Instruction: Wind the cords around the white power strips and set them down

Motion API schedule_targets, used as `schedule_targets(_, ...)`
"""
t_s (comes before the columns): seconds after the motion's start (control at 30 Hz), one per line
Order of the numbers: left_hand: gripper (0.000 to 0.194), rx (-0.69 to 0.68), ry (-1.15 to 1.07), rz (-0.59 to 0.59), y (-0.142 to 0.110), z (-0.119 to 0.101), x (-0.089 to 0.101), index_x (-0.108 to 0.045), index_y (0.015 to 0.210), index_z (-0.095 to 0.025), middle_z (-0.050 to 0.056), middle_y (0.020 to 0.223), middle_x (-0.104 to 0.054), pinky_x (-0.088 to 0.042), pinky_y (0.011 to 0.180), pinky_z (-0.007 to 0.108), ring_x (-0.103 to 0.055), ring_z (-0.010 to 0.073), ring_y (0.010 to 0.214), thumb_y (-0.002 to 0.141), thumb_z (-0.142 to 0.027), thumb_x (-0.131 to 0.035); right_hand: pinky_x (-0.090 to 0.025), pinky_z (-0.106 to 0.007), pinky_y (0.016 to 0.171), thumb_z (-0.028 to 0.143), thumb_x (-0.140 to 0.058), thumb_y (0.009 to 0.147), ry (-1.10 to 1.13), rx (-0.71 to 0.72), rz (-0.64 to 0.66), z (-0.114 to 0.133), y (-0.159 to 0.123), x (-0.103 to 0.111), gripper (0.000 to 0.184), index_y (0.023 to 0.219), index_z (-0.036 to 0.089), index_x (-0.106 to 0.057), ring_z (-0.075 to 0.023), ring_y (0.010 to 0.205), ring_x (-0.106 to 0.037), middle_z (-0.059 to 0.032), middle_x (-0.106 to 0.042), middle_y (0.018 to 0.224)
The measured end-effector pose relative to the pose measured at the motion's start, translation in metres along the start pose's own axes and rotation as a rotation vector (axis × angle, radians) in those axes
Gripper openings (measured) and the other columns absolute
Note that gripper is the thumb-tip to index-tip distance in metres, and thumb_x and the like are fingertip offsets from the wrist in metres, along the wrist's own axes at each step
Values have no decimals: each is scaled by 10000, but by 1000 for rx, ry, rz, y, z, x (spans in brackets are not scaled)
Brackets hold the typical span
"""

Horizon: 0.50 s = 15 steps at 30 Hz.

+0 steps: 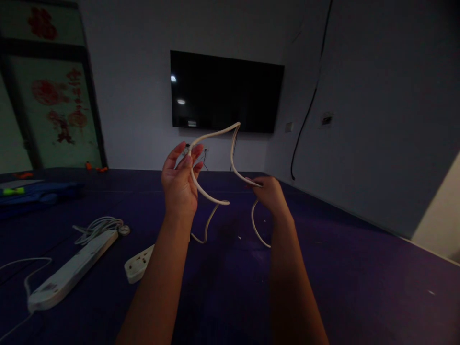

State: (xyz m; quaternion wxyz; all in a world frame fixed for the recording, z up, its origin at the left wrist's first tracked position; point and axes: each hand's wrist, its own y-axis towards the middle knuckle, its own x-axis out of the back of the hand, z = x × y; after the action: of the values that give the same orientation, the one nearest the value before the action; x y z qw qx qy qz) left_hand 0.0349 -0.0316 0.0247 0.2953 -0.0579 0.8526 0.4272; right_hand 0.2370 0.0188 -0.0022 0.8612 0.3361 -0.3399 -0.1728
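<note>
A white power cord (pixel 212 134) is raised above the purple floor, bent in loose curves between my two hands. My left hand (pixel 182 177) pinches it between thumb and fingers. Lower down on the right, my right hand (pixel 269 194) is closed around another stretch of it, its fingers partly hidden behind the hand. One part of the cord hangs below my left hand, and another loops down under my right hand. Behind my left forearm a white power strip (pixel 136 266) shows only in part; where the cord meets it is hidden.
A longer white power strip (pixel 72 273) with a coiled cable (pixel 98 227) lies at left on the purple floor (pixel 223 287). Blue cloth (pixel 46 191) lies farther back. A television (pixel 226 91) hangs on the wall, and a black cable (pixel 305 120) dangles at right.
</note>
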Motion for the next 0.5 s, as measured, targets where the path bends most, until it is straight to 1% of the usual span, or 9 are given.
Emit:
schedule_targets(0.03, 391, 10, 10, 0, 0, 4, 0, -560, 1142, -276, 13, 1038, -696, -493, 812, 236, -547, 188, 1172, 762, -235, -641, -302, -263, 507, 421, -559, 751, 63, 2, 20, 3, 0, -1, 323, 626, 155, -692, -123, 458, -449, 14, -486, 432)
schedule_targets(0.1, 368, 29, 23, 1, -1, 12, -1, -565, 1129, -262, 24, 1068, -689, -490, 807, 237, -544, 189, 1175, 768, -236, -628, -289, -247, 497, 432, -630, 690, 255, 23, 57, 14, -2, -4, 298, 635, 142, -670, -102, 468, -429, 29, -496, 466)
schedule_targets(0.13, 362, 42, 25, 5, -2, 17, -3, -569, 1118, -251, 30, 1068, -690, -489, 803, 238, -553, 189, 1164, 762, -232, -631, -305, -241, 505, 432, -673, 653, 371, 36, 93, 21, -3, -6, 294, 676, 139, -668, -101, 492, -449, 26, -531, 511)
schedule_targets(0.2, 362, 86, 35, 35, -5, 24, -7, -579, 1089, -227, 42, 1050, -698, -490, 800, 245, -584, 191, 1119, 734, -218, -653, -367, -240, 559, 415, -725, 608, 603, 85, 187, 37, -6, -10, 345, 818, 147, -673, -115, 583, -520, 8, -611, 646)
schedule_targets(0.27, 368, 133, 53, 75, -8, 29, -10, -586, 1064, -212, 50, 1042, -702, -493, 812, 263, -609, 195, 1076, 707, -208, -674, -409, -252, 634, 402, -724, 623, 763, 143, 261, 50, -9, -15, 411, 949, 157, -668, -130, 695, -562, -16, -648, 779)
schedule_targets(0.3, 369, 145, 65, 91, -9, 30, -11, -588, 1056, -208, 53, 1042, -703, -493, 824, 273, -615, 198, 1064, 698, -206, -681, -413, -256, 644, 404, -714, 641, 795, 158, 281, 54, -11, -17, 440, 1002, 158, -662, -130, 714, -558, -21, -647, 805)
schedule_targets(0.37, 358, 132, 92, 109, -9, 29, -11, -595, 1035, -203, 56, 1032, -705, -488, 853, 292, -618, 202, 1058, 689, -200, -688, -400, -252, 612, 412, -708, 655, 795, 164, 294, 59, -11, -22, 506, 1086, 155, -644, -117, 681, -517, -14, -626, 790)
schedule_targets(0.43, 345, 96, 127, 122, -9, 27, -10, -602, 1015, -199, 56, 1013, -709, -478, 885, 307, -614, 205, 1067, 683, -190, -693, -373, -245, 573, 406, -744, 616, 767, 164, 287, 59, -10, -26, 583, 1132, 158, -630, -103, 640, -459, 4, -594, 759)
schedule_targets(0.5, 347, 70, 166, 138, -8, 25, -8, -604, 1016, -198, 61, 1020, -706, -466, 914, 318, -604, 211, 1087, 681, -186, -695, -362, -244, 574, 378, -784, 562, 754, 191, 280, 57, -9, -29, 633, 1140, 169, -630, -99, 640, -427, 18, -571, 749)
